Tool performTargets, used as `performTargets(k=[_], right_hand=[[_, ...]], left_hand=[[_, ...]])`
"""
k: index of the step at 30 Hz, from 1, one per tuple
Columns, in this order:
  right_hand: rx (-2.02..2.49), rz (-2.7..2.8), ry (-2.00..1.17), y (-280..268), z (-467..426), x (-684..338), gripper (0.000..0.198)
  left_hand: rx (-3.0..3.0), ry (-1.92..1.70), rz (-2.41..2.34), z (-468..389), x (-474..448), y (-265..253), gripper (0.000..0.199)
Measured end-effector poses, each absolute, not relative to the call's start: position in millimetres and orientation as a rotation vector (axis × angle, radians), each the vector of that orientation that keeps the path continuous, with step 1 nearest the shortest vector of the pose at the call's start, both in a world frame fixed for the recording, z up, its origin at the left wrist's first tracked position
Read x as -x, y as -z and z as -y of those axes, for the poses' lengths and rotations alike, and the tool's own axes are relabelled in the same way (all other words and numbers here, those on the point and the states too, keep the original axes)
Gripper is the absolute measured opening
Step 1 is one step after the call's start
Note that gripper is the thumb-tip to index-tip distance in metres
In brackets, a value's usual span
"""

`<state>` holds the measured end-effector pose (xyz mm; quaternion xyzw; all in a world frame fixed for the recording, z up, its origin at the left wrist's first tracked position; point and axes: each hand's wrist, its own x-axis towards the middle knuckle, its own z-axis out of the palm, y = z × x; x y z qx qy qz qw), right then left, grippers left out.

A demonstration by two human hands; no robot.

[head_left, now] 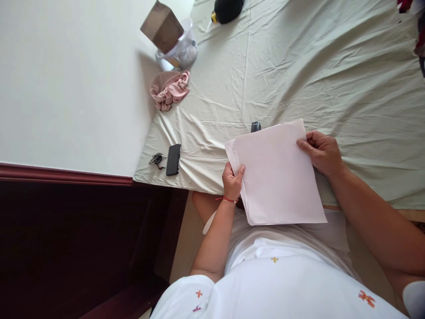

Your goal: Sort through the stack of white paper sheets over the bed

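Several loose white sheets of paper (279, 177) are held up over my lap and the edge of the cloth-covered surface. My left hand (232, 180) grips their left edge, thumb on top and fingers underneath. A red string bracelet (229, 200) is round that wrist. On the upper right edge, my right hand (320, 150) pinches the paper between thumb and fingers. The top sheet looks blank. Faint print shows along the left margin of a sheet below it. Just behind the paper's top edge lies a small black object (255, 126), partly hidden.
A pale green cloth (212, 102) with wrinkles covers the surface. To the left lie a black phone (173, 159) and keys (156, 159). Further back are pink fabric (170, 91), a clear plastic bin (187, 51) with a brown box (162, 27), and a black rounded object (228, 10).
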<state>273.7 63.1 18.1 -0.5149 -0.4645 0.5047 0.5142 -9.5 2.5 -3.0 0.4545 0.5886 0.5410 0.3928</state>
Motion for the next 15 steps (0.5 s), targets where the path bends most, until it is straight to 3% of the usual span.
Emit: performTargets(k=[15], right_hand=[[1.208,1.18,-1.202,-18.4,-64.0,-274.3,0.031]], left_hand=[[-1.162,-1.379,-1.491,-1.5,9.2,1.5,0.036]])
